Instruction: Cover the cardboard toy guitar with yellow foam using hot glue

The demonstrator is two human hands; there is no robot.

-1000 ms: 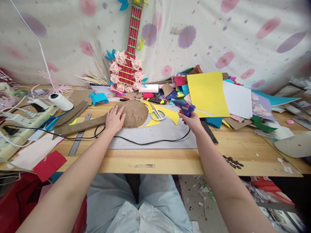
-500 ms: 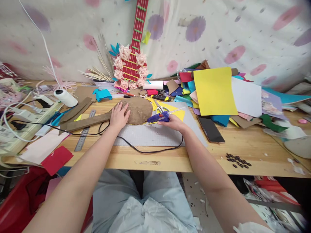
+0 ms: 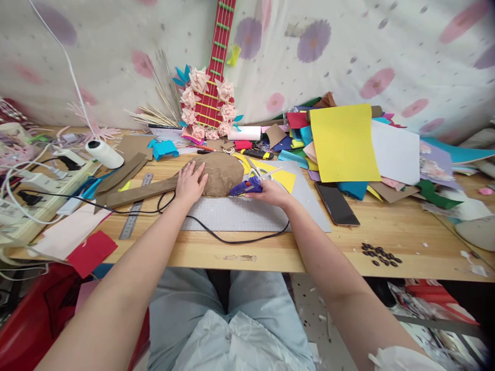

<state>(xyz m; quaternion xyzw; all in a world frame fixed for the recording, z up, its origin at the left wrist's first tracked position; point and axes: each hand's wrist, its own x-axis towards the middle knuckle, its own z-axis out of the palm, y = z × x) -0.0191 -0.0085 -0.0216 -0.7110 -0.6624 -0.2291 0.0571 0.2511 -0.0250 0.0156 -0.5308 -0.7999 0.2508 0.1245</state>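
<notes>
- One brown form [image 3: 226, 172], wrinkled, round-bodied, straight-necked, its body lying on one gridded grey mat [image 3: 247, 217].
- One blue glue gun [image 3: 248, 186], gripped in our right hand [image 3: 271, 194], nozzle at the brown form's near right edge.
- Our left hand [image 3: 190, 184], palm down, fingers spread on the brown form.
- One pair of white-handled scissors [image 3: 253, 166], just behind the blue glue gun.

Mat [image 3: 240, 214] and phone [image 3: 337, 203] on table [image 3: 274, 262].
</notes>
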